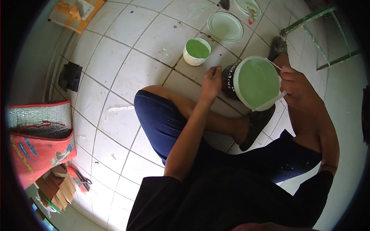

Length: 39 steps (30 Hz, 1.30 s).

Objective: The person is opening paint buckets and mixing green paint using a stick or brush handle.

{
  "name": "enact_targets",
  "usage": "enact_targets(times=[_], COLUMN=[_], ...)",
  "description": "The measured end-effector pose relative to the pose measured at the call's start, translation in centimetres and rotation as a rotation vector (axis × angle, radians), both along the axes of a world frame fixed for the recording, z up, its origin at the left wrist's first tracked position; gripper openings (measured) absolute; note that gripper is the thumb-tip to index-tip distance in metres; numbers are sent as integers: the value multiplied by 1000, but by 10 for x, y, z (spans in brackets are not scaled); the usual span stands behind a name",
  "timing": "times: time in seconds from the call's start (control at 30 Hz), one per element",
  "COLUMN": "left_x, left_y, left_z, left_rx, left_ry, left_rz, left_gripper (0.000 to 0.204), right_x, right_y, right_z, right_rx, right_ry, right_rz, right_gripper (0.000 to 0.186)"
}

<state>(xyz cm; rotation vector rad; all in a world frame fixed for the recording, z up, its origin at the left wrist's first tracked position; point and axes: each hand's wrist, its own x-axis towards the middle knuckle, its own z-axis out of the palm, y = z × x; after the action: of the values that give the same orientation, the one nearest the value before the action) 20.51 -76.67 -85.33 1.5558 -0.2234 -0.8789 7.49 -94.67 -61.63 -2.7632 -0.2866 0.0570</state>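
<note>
A dark paint bucket (230, 82) with a white rim holds green paint (257, 81) and is tilted toward me between my knees. My left hand (211, 81) grips its left side. My right hand (293, 80) holds the white wire handle (271, 102) at the bucket's right rim. A small white tub (197, 51) filled with green paint stands on the tiled floor (127, 73) just beyond my left hand, apart from the bucket.
A round lid (225, 27) coated in green lies past the tub, another lid with a brush (248, 7) behind it. A green metal frame (320, 34) stands at the right. A red bag (38, 134) and cardboard pieces (58, 186) sit at the left.
</note>
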Motion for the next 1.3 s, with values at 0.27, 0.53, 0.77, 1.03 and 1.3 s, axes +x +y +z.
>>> enact_targets(times=[0.27,0.53,0.77,1.03,1.3], left_x=[-13,-14,-19,-15,-14], left_y=[-22,-20,-19,-12,-6], left_z=[-27,-21,-25,-8,-14], left_rx=[-353,-666,-661,-508,-478], left_ry=[117,624,704,765,660], left_rz=[15,28,-4,-6,-23], left_gripper=[52,65,69,65,62], right_x=[6,19,42,63,83], right_y=[29,48,47,49,42], right_z=[44,58,54,52,45], right_rx=[-41,-60,-41,-22,-37], right_ry=[6,-128,-148,-157,-154], right_rz=[-77,-135,-142,-177,-159], right_gripper=[26,26,22,23,21])
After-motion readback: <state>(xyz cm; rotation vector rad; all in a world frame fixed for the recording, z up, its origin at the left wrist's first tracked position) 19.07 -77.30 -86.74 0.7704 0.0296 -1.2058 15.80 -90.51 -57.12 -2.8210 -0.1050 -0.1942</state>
